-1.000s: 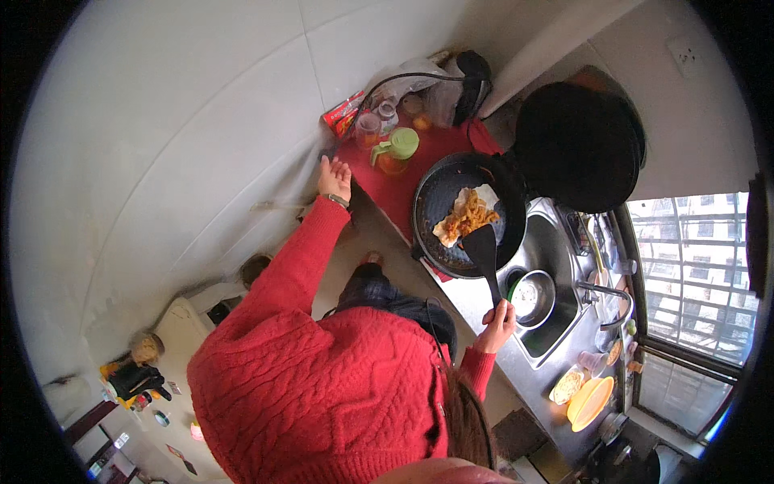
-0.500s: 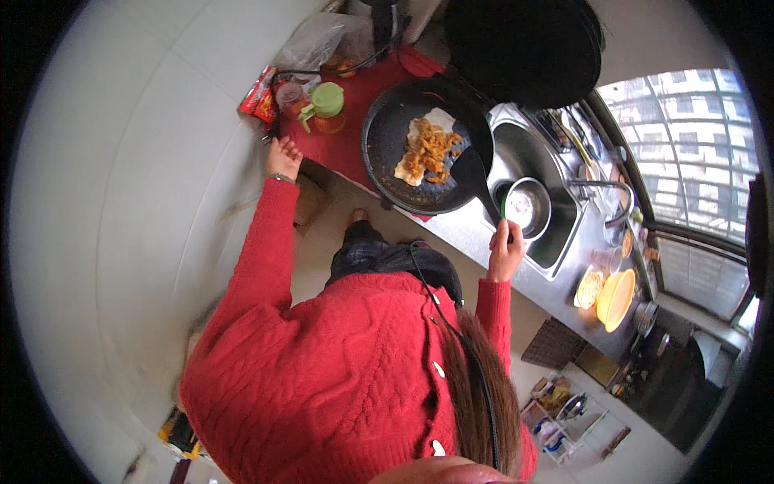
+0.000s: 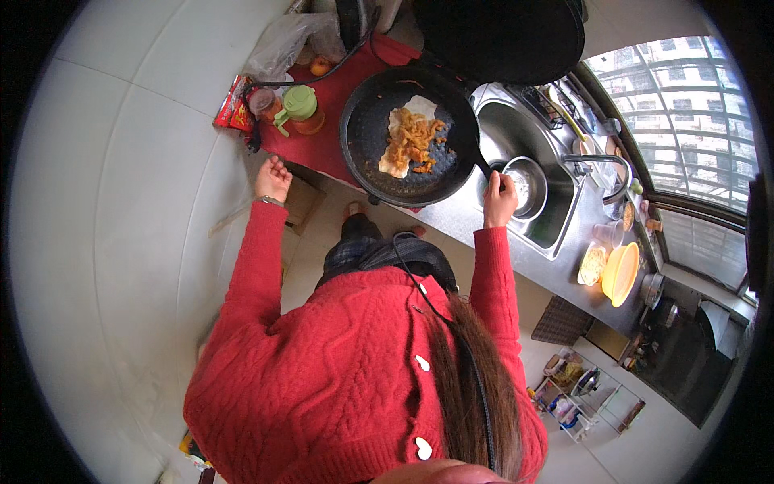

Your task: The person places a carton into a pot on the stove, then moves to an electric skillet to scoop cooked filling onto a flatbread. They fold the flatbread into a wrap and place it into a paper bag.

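Observation:
My right hand (image 3: 501,200) is closed round the dark handle of a black spatula (image 3: 484,165) at the right rim of a round black pan (image 3: 375,171). The spatula's blade is hard to make out against the dark pan. Inside the pan lies a pale flat sheet of dough (image 3: 393,164), with a heap of orange-brown shredded food (image 3: 414,137) on it. My left hand (image 3: 274,179) hangs in front of the counter's left end, palm up, fingers loosely curled and holding nothing. Nearest to it are a green-lidded jug (image 3: 300,103) and a red packet (image 3: 235,105).
A large black round lid (image 3: 500,40) stands behind the pan. To the right, a metal bowl (image 3: 530,187) sits in the steel sink (image 3: 504,121) under a curved tap (image 3: 625,173). Farther right are a yellow basket (image 3: 619,276) and a tub of pale strips (image 3: 592,264). A cord crosses the red mat (image 3: 330,149).
My right hand has drawn in to the pan's rim, and the spatula's blade no longer shows plainly. My left hand has dropped slightly from the counter edge. The whole view has shifted.

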{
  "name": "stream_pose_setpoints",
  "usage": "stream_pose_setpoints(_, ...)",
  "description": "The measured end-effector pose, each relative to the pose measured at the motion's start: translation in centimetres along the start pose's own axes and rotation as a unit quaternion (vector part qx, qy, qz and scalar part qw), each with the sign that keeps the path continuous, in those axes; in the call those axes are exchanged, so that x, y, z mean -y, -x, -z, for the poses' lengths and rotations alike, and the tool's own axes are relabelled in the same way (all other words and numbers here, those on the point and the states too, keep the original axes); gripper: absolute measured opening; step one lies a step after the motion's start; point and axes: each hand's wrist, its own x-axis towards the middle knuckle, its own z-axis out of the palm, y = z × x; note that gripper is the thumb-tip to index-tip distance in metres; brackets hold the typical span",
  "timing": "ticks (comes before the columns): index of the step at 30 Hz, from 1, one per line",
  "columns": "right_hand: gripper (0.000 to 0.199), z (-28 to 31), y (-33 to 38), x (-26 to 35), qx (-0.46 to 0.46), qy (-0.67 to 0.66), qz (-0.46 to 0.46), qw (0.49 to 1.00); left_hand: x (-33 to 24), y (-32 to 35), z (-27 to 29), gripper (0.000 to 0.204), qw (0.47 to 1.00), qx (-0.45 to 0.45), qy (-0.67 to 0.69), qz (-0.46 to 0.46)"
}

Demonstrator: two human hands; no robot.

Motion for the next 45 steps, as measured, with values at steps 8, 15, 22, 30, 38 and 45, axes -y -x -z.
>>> stream_pose_setpoints(8, 0.025, -1.9, -0.8, 1.1, 0.042, -0.153, -0.062, 0.985, 6.7, 4.8, 2.2, 0.013, 0.994, -0.040, -0.019, 0.099)
stream_pose_setpoints(15, 0.024, -4.1, -2.3, 3.1, 0.066, -0.041, 0.016, 0.997, 8.1, 5.7, 1.9, 0.011, 0.993, -0.044, -0.040, 0.100)
stream_pose_setpoints(22, 0.025, -4.3, -3.2, 4.2, 0.030, 0.004, 0.066, 0.997, 7.0, 5.2, 2.4, 0.011, 0.996, -0.041, -0.038, 0.069)
stream_pose_setpoints(30, 0.021, -0.7, -1.6, 2.4, 0.043, -0.017, 0.019, 0.999, 6.8, 5.1, 3.1, 0.012, 0.996, -0.041, -0.035, 0.072)
stream_pose_setpoints(38, 0.026, 0.3, 1.0, -0.2, 0.089, -0.184, -0.143, 0.968, 6.6, 4.8, 3.0, 0.013, 0.994, -0.049, -0.062, 0.079)
stream_pose_setpoints(45, 0.027, -1.7, -0.1, 1.5, 0.083, -0.199, -0.127, 0.968, 6.2, 4.8, 2.7, 0.012, 0.994, -0.033, -0.068, 0.076)
